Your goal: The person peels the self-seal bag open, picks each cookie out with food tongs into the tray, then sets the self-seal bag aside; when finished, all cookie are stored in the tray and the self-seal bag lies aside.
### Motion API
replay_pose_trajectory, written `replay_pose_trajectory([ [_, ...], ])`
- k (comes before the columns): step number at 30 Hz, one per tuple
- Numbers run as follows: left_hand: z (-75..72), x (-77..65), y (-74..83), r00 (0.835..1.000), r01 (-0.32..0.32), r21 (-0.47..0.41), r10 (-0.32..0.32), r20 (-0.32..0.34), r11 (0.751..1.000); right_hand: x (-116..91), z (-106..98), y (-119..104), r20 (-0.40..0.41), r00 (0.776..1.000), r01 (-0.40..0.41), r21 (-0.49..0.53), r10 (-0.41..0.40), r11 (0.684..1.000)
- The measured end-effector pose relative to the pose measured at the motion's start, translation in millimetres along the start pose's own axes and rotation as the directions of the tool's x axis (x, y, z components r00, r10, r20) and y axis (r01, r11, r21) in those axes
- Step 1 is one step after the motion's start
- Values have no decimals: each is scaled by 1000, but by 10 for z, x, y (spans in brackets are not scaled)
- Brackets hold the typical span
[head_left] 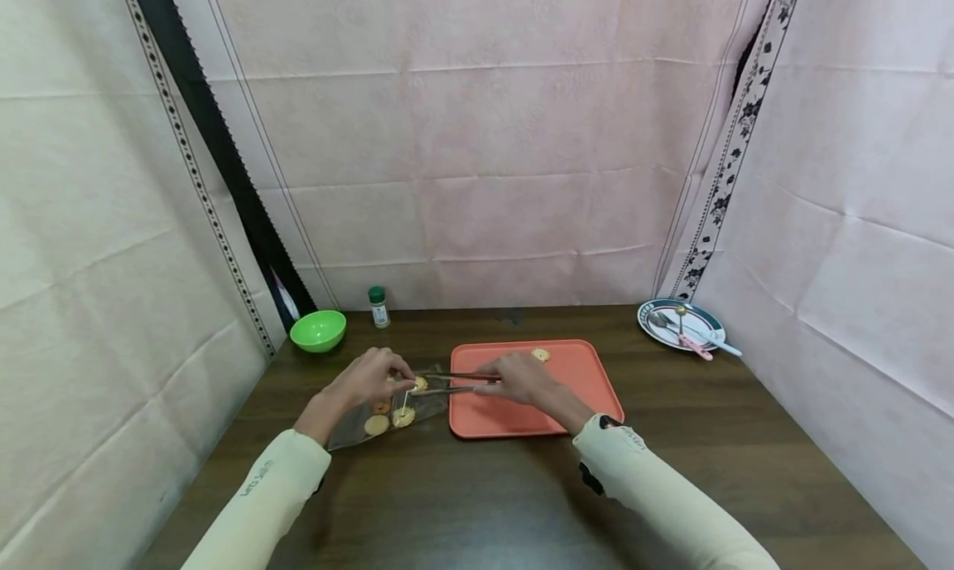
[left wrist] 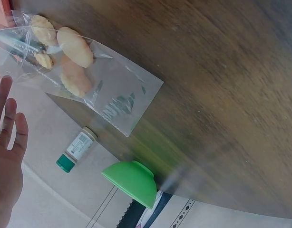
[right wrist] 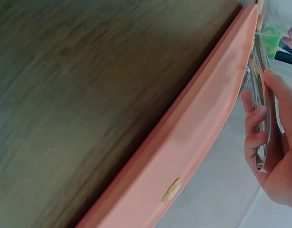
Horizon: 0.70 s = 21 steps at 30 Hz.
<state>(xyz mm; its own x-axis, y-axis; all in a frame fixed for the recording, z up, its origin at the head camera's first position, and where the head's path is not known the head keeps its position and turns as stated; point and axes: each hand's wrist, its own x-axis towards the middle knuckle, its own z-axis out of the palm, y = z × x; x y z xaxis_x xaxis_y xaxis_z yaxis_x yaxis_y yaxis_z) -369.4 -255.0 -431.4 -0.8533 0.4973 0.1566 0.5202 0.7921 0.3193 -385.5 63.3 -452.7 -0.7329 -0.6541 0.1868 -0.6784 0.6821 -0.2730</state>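
A clear plastic bag (left wrist: pixel 120 102) with several round cookies (left wrist: pixel 74 46) inside lies on the table. My left hand (head_left: pixel 368 377) pinches the bag's upper edge between thumb and fingertips; in the left wrist view the thumb is hidden. My right hand (head_left: pixel 522 379) grips metal tongs (head_left: pixel 455 376), whose arms point left into the bag's mouth. Near the tongs' tips is a cookie (head_left: pixel 421 384); whether they clasp it I cannot tell. Under the right hand lies a pink tray (head_left: pixel 507 421), with one cookie (head_left: pixel 540 355) near its far edge.
A green bowl (head_left: pixel 318 331) and a green-capped shaker bottle (head_left: pixel 378 306) stand at the back left. At the back right, a plate (head_left: pixel 648 326) holds a fork and other utensils. Pale cloth (head_left: pixel 484 156) hangs around the wooden table (head_left: pixel 477 512).
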Motion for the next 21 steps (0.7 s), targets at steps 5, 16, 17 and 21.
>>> replay_pose_trajectory([
  [5, -2, 10, -21, 1000, -1, 4, 1, 4, 1000, 17, 46, -31, -11, 1000, -10, 29, 10, 1000],
  [16, -15, -5, -25, 999, 36, 12, -36, 11, 999, -6, 187, -166, -83, 991, -101, 52, 105, 994],
  [17, -13, -4, -27, 999, 41, 14, -41, 11, 999, -11, 202, -183, -93, 990, -104, 54, 108, 993],
  [21, -11, 0, -30, 999, 50, 11, -50, 3, 999, -31, 238, -234, -130, 985, -108, 76, 117, 991],
])
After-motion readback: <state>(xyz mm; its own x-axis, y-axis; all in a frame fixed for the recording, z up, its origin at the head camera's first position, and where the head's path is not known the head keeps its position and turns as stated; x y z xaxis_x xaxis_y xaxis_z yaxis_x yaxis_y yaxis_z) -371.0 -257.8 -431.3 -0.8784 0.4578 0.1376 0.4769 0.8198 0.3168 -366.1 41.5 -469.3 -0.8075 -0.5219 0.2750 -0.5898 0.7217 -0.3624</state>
